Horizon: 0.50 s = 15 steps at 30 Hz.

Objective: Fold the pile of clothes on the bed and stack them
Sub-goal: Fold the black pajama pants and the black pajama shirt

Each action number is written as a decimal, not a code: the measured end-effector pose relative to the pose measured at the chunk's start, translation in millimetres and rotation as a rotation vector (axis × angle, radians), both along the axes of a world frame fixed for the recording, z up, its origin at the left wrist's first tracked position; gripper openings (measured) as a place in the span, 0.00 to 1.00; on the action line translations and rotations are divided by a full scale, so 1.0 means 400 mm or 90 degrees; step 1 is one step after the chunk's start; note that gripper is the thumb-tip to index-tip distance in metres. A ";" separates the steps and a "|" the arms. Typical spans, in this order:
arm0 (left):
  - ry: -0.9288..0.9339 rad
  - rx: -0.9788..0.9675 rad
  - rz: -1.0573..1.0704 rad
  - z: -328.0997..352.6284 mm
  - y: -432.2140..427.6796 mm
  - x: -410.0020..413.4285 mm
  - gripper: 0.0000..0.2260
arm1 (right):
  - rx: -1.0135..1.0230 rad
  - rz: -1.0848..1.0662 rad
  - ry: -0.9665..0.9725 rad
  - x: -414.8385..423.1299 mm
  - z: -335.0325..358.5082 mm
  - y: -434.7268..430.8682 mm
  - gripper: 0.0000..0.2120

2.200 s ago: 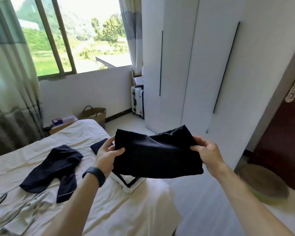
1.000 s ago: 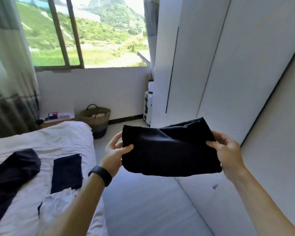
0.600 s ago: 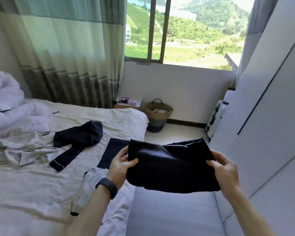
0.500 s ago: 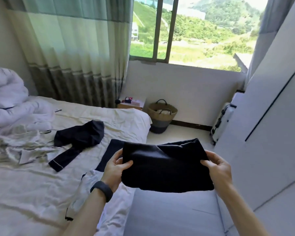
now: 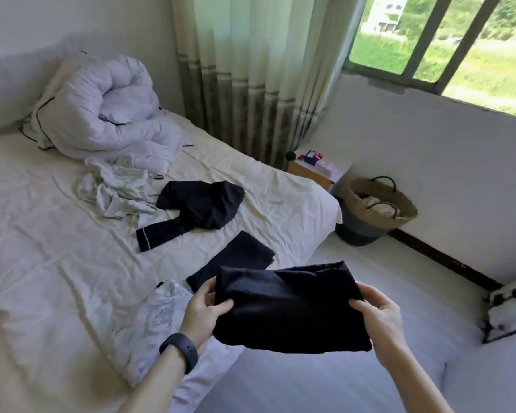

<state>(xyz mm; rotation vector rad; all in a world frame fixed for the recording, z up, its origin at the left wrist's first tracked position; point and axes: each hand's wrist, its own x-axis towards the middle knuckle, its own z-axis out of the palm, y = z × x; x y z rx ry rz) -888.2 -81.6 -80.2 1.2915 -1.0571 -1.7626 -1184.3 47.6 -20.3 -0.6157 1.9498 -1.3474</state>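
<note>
No text, brand, number or sign can be read anywhere. The small boxes [image 5: 318, 161] on the bedside stand [image 5: 309, 173] are too small and blurred for any lettering to be told.

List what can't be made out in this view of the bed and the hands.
Head view, the only one:
- Black garment: its type, since it is folded over itself.
- Fingers of the left hand and right hand: mostly behind the garment.
- Dark folded cloth on the bed: near end hidden by the garment.
- Basket: contents too small.
- White case: cut off by the right edge.
</note>
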 end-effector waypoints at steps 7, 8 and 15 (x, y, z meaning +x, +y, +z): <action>-0.080 0.071 0.196 -0.158 -0.032 -0.110 0.24 | 0.098 0.190 0.013 -0.157 -0.149 -0.301 0.22; -0.094 0.078 0.218 -0.182 -0.042 -0.116 0.23 | 0.110 0.217 0.019 -0.163 -0.172 -0.346 0.22; -0.164 0.147 0.342 -0.349 -0.197 -0.147 0.22 | 0.186 0.337 0.041 -0.156 -0.372 -0.689 0.23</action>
